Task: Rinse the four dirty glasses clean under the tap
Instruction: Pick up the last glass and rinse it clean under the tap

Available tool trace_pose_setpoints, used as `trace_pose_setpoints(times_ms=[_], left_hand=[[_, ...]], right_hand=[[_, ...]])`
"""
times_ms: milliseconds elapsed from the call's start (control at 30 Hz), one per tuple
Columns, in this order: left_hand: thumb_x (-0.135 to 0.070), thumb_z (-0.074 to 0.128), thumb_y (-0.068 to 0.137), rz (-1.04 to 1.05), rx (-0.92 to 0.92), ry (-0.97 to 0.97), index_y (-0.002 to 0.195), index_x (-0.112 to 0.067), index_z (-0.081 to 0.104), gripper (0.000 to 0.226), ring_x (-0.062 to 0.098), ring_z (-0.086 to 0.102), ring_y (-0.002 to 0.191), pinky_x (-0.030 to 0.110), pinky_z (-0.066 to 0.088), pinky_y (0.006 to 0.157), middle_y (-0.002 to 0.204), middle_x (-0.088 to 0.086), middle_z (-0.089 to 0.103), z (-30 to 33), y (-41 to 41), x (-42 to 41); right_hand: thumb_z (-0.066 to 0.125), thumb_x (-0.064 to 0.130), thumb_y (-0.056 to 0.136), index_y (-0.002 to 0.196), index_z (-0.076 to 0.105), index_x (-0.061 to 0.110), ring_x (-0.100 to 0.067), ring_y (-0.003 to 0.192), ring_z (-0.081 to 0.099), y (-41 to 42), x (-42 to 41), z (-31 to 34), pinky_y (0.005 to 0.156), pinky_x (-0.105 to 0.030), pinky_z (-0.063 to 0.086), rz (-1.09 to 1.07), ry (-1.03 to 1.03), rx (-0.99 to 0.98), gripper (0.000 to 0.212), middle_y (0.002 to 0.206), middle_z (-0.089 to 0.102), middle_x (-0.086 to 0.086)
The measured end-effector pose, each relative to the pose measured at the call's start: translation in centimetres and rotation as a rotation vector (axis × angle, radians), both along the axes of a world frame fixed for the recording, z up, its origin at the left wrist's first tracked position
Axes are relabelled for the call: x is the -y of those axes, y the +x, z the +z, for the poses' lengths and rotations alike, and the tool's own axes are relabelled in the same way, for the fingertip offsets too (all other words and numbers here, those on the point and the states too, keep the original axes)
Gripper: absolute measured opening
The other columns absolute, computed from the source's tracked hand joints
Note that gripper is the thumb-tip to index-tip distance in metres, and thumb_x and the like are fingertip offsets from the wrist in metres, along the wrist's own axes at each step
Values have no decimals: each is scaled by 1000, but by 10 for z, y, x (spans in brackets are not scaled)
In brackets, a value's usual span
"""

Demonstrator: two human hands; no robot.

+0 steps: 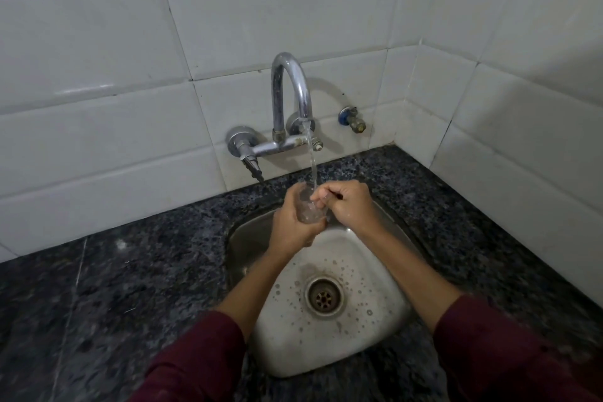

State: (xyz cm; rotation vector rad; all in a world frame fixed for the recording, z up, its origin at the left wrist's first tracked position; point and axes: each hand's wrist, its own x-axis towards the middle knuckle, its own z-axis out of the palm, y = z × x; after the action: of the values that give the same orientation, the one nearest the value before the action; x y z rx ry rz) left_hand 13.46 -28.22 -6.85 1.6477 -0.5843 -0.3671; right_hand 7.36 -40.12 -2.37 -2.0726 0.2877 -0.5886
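A clear glass point(308, 207) is held upright over the steel sink point(385, 274), under the water stream falling from the curved chrome tap point(292, 88). My left hand point(290, 225) wraps around the glass from the left and below. My right hand point(346, 206) is at the rim on the right, with fingers reaching into the glass. Water runs into the glass. No other glasses are in view.
Dark speckled granite counter point(114, 287) surrounds the sink. White tiled walls meet in a corner at the right. A small valve with a blue collar point(352, 119) sticks out of the wall right of the tap. The drain point(323, 296) sits in the wet basin with bubbles around it.
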Motion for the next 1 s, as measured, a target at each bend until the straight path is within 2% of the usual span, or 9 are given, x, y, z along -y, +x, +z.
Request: trace_pose_setpoints(times_ms=[167, 267, 333, 433, 600, 733, 800, 867, 1000], left_hand=[[-62, 64, 68, 106, 380, 251, 146, -24, 21, 97, 16, 57, 116, 35, 50, 93, 136, -1, 54, -6, 2, -2], [-44, 76, 67, -147, 50, 53, 138, -25, 37, 83, 4, 61, 99, 20, 51, 79, 124, -8, 54, 6, 6, -9], [-28, 78, 69, -336, -332, -142, 122, -25, 52, 59, 21, 68, 77, 32, 57, 64, 113, 7, 62, 11, 13, -15], [-17, 78, 70, -362, -438, -154, 117, -23, 53, 54, 30, 63, 61, 38, 55, 57, 94, 12, 64, 10, 17, -14], [-24, 79, 62, -50, -67, 15, 126, -26, 46, 72, 15, 65, 73, 22, 52, 55, 101, 2, 64, 3, 10, -2], [-47, 70, 67, 151, 244, 280, 137, -32, 27, 83, 25, 64, 93, 39, 55, 75, 121, 5, 62, -5, 1, 5], [-55, 69, 69, 130, 340, 320, 143, -25, 22, 93, 25, 59, 109, 41, 52, 87, 130, 6, 57, -7, 2, 3], [-60, 71, 64, -20, 242, 247, 144, -27, 23, 99, 24, 61, 109, 38, 56, 83, 132, 3, 54, -3, 7, -4], [-24, 80, 66, -294, -391, -104, 140, -26, 35, 87, 34, 67, 75, 42, 58, 64, 120, 10, 60, 3, 19, -14]], right_hand=[[57, 10, 89, 87, 74, 9, 2, 61, 61, 2, -13, 5, 60, -4, 46, -61, -38, -24, 18, 71, 69, 1], [56, 7, 90, 86, 73, 4, 0, 60, 61, 0, -5, 3, 59, -17, 52, 0, 161, -4, 17, 68, 68, -2], [54, 1, 89, 85, 70, 2, 2, 59, 59, -4, 1, 2, 60, -13, 46, 92, 287, 42, 17, 67, 64, -2], [52, -1, 90, 87, 69, 0, 3, 57, 58, -4, 1, 1, 57, -9, 42, 126, 305, 34, 17, 66, 62, -2], [55, 4, 90, 85, 73, 3, 6, 51, 58, 3, -1, -1, 54, -12, 49, 17, 122, -32, 18, 68, 68, -4], [57, 9, 89, 87, 74, 5, -7, 71, 65, 8, -12, -2, 61, -2, 44, -82, -15, -56, 18, 79, 73, -7], [56, 8, 89, 86, 74, 7, -15, 73, 67, 9, -10, -4, 66, -14, 52, -92, 76, -67, 18, 80, 73, -9], [55, 4, 89, 84, 72, 6, -16, 68, 66, 7, -3, -5, 64, -27, 55, -42, 255, -72, 18, 72, 70, -7], [51, -2, 90, 78, 69, 8, 0, 56, 57, 2, 7, -6, 53, -14, 39, 95, 425, -4, 23, 57, 66, 5]])
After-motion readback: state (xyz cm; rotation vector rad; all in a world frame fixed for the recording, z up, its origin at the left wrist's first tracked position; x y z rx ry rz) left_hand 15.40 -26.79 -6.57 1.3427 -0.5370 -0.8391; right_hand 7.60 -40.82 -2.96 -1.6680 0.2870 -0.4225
